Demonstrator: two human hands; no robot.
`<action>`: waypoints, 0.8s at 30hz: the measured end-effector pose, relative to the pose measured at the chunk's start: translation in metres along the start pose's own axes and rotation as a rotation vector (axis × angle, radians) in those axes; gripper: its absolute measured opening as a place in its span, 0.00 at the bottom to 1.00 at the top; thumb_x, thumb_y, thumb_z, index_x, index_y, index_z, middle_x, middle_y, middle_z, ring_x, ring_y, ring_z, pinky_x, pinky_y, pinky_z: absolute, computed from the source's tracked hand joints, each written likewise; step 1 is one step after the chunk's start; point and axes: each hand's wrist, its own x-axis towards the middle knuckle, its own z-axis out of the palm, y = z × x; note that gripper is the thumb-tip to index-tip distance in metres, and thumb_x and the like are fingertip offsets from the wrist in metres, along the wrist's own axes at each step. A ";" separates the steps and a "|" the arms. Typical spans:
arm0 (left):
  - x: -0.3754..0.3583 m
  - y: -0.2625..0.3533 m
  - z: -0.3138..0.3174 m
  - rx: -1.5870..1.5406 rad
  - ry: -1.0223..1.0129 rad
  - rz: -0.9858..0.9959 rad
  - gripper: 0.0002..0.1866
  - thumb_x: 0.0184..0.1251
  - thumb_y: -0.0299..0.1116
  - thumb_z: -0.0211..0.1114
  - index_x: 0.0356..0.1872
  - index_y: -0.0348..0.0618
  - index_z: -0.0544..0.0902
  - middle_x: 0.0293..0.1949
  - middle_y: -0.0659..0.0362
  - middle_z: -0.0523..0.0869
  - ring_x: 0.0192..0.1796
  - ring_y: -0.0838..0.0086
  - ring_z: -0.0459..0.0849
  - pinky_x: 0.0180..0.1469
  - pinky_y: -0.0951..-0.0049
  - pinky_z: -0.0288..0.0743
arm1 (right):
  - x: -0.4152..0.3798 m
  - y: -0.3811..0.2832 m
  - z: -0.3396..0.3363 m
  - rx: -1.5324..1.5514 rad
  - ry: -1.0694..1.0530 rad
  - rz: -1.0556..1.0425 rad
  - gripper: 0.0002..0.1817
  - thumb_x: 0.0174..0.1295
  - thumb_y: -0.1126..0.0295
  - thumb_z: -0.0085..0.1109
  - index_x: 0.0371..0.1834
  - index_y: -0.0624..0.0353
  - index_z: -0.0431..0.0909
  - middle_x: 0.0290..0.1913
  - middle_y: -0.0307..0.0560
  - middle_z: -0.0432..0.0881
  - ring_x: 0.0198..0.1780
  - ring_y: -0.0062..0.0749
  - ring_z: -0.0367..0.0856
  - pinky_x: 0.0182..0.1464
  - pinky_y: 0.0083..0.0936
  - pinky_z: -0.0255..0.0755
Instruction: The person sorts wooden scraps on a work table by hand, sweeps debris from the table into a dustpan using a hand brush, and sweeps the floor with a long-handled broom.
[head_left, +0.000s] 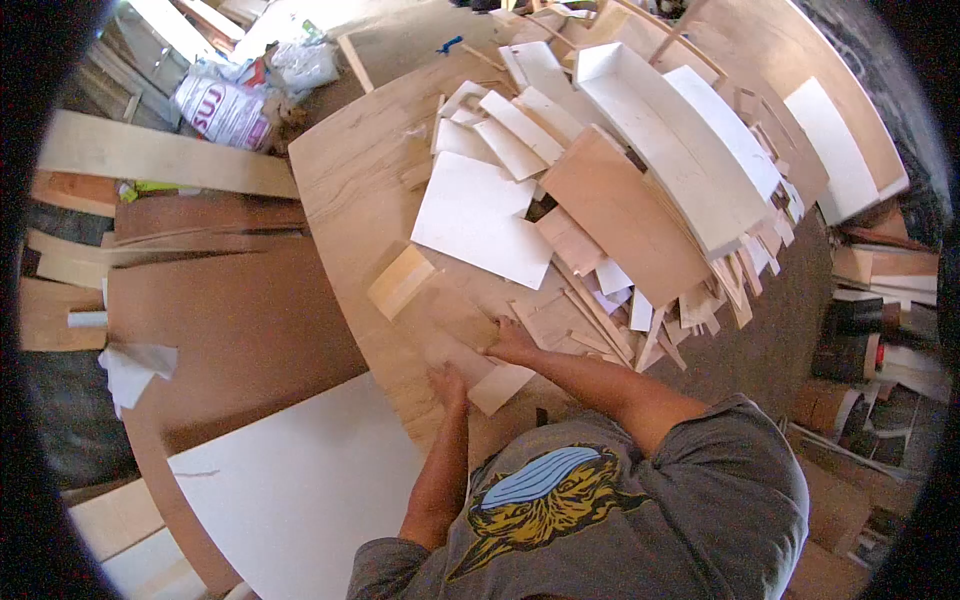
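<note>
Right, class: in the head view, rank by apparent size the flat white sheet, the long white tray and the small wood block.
1. Long white tray and flat white sheet: look alike, unranked.
2. Small wood block: clearly smallest.

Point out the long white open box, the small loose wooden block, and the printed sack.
long white open box (672,135), head view, inner floor.
small loose wooden block (400,281), head view, top face.
printed sack (222,108), head view, printed side.

A heap of offcuts (640,200) lies on the worktop (345,190), with an open box (670,130) on top. A small block (400,281) sits left of the heap (apart from it). A bag (225,105) lies on the floor behind the worktop's left corner.
</note>
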 end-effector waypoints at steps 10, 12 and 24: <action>-0.049 0.057 -0.022 -0.317 -0.101 -0.125 0.30 0.73 0.48 0.55 0.64 0.31 0.71 0.62 0.39 0.75 0.62 0.50 0.75 0.63 0.54 0.69 | -0.021 0.032 0.009 0.187 -0.022 0.030 0.52 0.48 0.42 0.73 0.68 0.69 0.64 0.64 0.68 0.73 0.64 0.55 0.74 0.64 0.41 0.69; -0.089 0.103 -0.051 -0.484 -0.074 -0.131 0.31 0.74 0.46 0.55 0.67 0.30 0.66 0.63 0.40 0.73 0.62 0.53 0.76 0.61 0.58 0.72 | -0.021 0.045 0.009 0.251 0.039 0.036 0.51 0.48 0.42 0.72 0.67 0.69 0.65 0.65 0.67 0.72 0.65 0.55 0.73 0.65 0.40 0.68; -0.220 0.356 -0.091 -0.816 -0.654 0.408 0.33 0.77 0.44 0.55 0.75 0.36 0.57 0.73 0.49 0.62 0.73 0.61 0.64 0.72 0.61 0.59 | -0.211 -0.022 -0.265 0.211 0.695 -0.269 0.35 0.57 0.53 0.65 0.65 0.62 0.71 0.54 0.58 0.82 0.55 0.45 0.81 0.58 0.37 0.73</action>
